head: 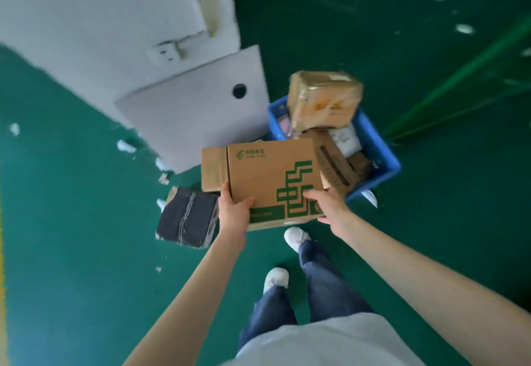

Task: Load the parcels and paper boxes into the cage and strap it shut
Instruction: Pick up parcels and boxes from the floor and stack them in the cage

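The left hand (233,212) and right hand (327,204) grip a cardboard box (267,176) above the floor beside the blue crate (383,161) of parcels; pick-up seems done, so next comes carrying it to the unseen cage.

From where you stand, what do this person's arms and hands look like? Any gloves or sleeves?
Both are bare: the left hand and right hand wear no gloves, and no ring, watch or sleeve shows along either forearm. Lower down you see a light grey top, dark blue jeans and white shoes.
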